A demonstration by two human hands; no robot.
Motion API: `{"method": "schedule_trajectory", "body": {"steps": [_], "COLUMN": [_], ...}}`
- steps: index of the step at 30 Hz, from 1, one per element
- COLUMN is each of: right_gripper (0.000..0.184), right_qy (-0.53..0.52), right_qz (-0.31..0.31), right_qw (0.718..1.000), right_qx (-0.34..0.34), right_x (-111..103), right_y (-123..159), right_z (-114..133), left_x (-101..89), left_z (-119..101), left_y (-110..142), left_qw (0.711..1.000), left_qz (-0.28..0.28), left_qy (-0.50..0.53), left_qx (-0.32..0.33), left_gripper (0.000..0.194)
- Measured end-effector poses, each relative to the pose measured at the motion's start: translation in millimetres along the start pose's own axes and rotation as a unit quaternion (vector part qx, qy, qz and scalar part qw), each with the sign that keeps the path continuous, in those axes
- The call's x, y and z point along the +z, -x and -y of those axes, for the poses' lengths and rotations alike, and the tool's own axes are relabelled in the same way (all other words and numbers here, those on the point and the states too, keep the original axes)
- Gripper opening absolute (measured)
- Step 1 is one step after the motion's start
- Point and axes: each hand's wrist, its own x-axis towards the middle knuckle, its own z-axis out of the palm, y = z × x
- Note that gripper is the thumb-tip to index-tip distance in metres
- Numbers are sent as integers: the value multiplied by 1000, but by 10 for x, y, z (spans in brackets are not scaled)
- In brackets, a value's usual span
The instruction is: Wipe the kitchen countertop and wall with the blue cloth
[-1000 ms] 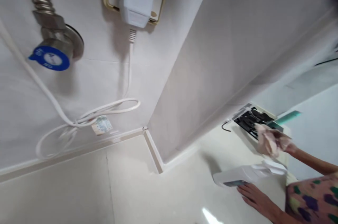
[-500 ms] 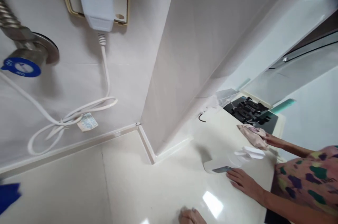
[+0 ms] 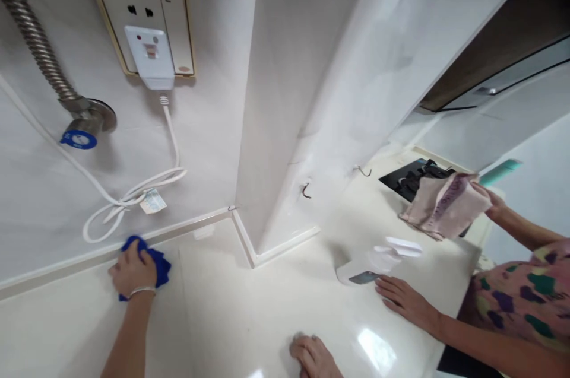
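Blue cloth (image 3: pixel 162 269) | bunched, no clear long axis or pointing direction | pressed on bench (image 3: pixel 240 313) just beside wall skirting (image 3: pixel 178 228) | under left hand (image 3: pixel 132 270), fingers closed over it | right hand (image 3: pixel 314 357) well apart, loosely curled, empty, on bench | co-worker's hand (image 3: pixel 404 301) beside white spray bottle (image 3: pixel 365 265)

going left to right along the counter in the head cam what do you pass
left hand, blue cloth, right hand, white spray bottle, pink cloth, co-worker's floral shirt
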Motion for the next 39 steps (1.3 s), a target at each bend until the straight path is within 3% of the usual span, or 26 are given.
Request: {"method": "schedule_trajectory", "body": {"steps": [2, 4, 8, 12, 16, 22, 26, 31, 35, 39], "right_gripper": [44, 42, 43, 44, 46, 50, 51, 44, 37, 35], "right_qy": [-4, -6, -8, -18, -41, -78, -73, -52, -59, -78], "right_qz": [1, -6, -23, -22, -14, -23, -27, -66, -63, -42], "right_qw": [1000, 1000, 1000, 1000, 999, 997, 997, 997, 996, 996], "right_qx": [5, 10, 6, 2, 17, 12, 22, 1, 2, 25], "right_x": [-36, -54, -55, -65, -97, -112, -97, -36, -31, -96], "right_y": [-30, -54, -77, -86, -93, -106, -97, -78, -88, -108], "right_z": [43, 71, 75, 68, 106, 154, 145, 79, 63, 109], "left_x": [43, 104, 254, 345, 272, 28, 0, 48, 129, 235], "left_z": [-281, -611, -1235, -1579, -1592, -1320, -1254, -1514, -1777, -1905], "left_y": [197, 413, 814, 1078, 1234, 1564, 1495, 1172, 1125, 1056], "left_qw": [991, 976, 959, 949, 946, 928, 938, 952, 945, 953], "left_qz": [70, 130, 176, 197, 212, 225, 208, 170, 205, 230], "left_qy": [6, 13, 36, 51, 55, 99, 143, 184, 177, 127], "left_qx": [114, 176, 218, 238, 238, 278, 237, 177, 182, 152], "left_gripper": [49, 47, 43, 42, 41, 34, 40, 45, 41, 42]}}
